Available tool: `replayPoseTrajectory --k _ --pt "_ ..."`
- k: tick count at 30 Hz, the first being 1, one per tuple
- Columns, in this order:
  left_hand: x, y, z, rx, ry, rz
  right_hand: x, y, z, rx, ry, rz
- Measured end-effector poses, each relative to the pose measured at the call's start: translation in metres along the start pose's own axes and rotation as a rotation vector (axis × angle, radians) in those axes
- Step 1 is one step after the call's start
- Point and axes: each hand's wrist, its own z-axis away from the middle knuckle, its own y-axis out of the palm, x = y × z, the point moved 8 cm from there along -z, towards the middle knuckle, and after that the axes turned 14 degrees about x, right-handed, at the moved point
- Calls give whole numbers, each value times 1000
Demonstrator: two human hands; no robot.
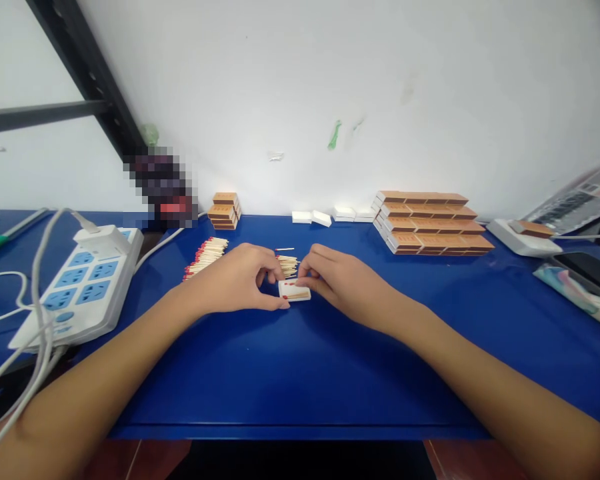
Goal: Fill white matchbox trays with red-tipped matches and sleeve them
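A small white matchbox tray (307,298) sits on the blue table between my hands, with a few red-headed matches in it. My left hand (240,277) grips the tray's left end, thumb at the near side and fingers at the far side. From the right, my right hand (343,283) pinches matches over the tray, their red heads pointing left; how many is hard to see. Just beyond the tray lies a small heap of matches (287,265), with one loose match (285,249) behind it. A larger pile of matches (207,257) is partly covered by my left hand.
Along the wall stand a short stack of matchboxes (224,212), several white trays (321,218) and a large stepped stack of matchboxes (430,225). A power strip (93,287) with cables is at the left. At the right lie a white device (523,239) and a phone (597,272).
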Motion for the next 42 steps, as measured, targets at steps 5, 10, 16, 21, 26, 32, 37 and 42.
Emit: replayPoseTrajectory --k 5,10,16,21,26,32,37,42 --pt "-7 -2 1 -74 57 -27 12 10 -1 39 -17 -24" --pt "-7 -8 3 -81 84 -35 -3 -2 0 -82 -47 -98" --pt "-7 -8 5 -44 62 -2 -4 0 -1 -126 -119 -239" --pt "-10 -7 5 -34 74 7 8 3 -1 -77 -143 -305" --pt "-9 -7 5 -32 68 18 14 9 -3 26 -139 -321" --pt "-9 -8 5 10 40 6 10 7 -3 30 -90 -256" --pt "-8 -8 5 32 21 23 15 13 -4 86 -114 -277" --pt "-9 -7 5 30 23 23 22 16 -6 89 -153 -269"
